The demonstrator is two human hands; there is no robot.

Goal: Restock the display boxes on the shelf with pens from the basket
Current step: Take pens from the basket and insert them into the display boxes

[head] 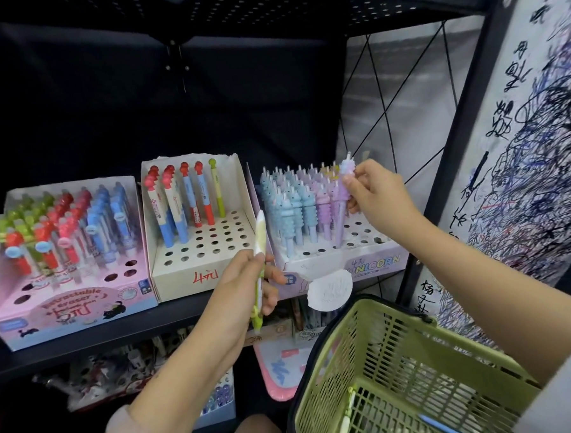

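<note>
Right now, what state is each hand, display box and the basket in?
left hand: grips a green pen, upright.
right hand: pinches a purple unicorn pen at the unicorn box.
unicorn box: mostly full, front holes empty.
middle white box: back row only, most holes empty.
pink eraser box: nearly full, a few holes empty.
green basket: a few pens left.

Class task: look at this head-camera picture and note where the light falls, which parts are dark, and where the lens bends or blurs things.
Head view: the display boxes and both hands are evenly lit; the shelf back above is almost black; the lower shelf is dim; the wide lens bends the shelf post at the right; the scribbled paper and the basket look slightly soft.
</note>
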